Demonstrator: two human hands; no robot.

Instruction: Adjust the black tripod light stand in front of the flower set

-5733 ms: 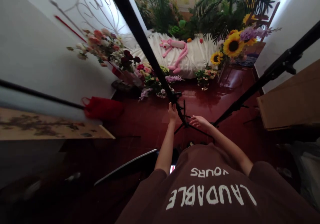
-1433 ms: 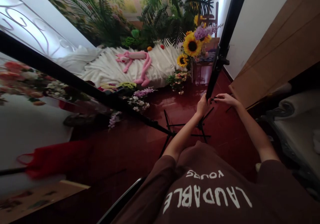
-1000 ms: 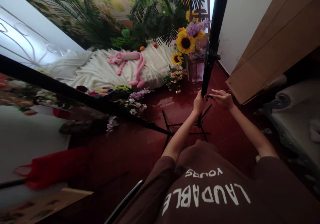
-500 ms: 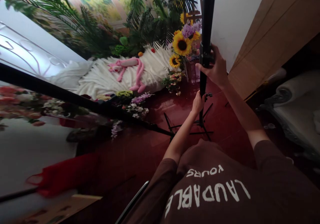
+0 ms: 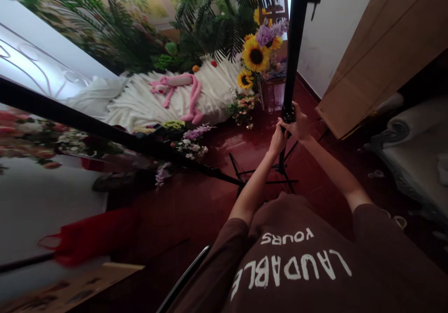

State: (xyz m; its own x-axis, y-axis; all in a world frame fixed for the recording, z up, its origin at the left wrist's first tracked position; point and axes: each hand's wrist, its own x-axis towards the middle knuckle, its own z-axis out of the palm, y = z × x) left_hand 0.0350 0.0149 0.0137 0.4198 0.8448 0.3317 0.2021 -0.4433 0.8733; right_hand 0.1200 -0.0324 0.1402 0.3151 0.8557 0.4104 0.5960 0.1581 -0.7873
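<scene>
A black light stand pole (image 5: 293,47) rises upright in front of me, its tripod legs (image 5: 280,175) spread on the dark red floor. My left hand (image 5: 277,141) is wrapped round the pole low down. Just above it, my right hand (image 5: 297,124) is closed on the pole's clamp collar. The two hands nearly touch. A second black stand (image 5: 105,133) slants across the left side, its feet close to the first stand's.
White bedding with a pink plush toy (image 5: 182,86) lies on the floor ahead. Sunflowers (image 5: 255,56), small bouquets (image 5: 243,107) and palm plants (image 5: 217,19) surround it. A wooden panel (image 5: 381,47) leans at the right, a red bag (image 5: 87,236) lies at the left.
My right hand has come down the pole from the upper clamp to just above my left hand. The upper section of the pole has slid up. My left hand kept its hold.
</scene>
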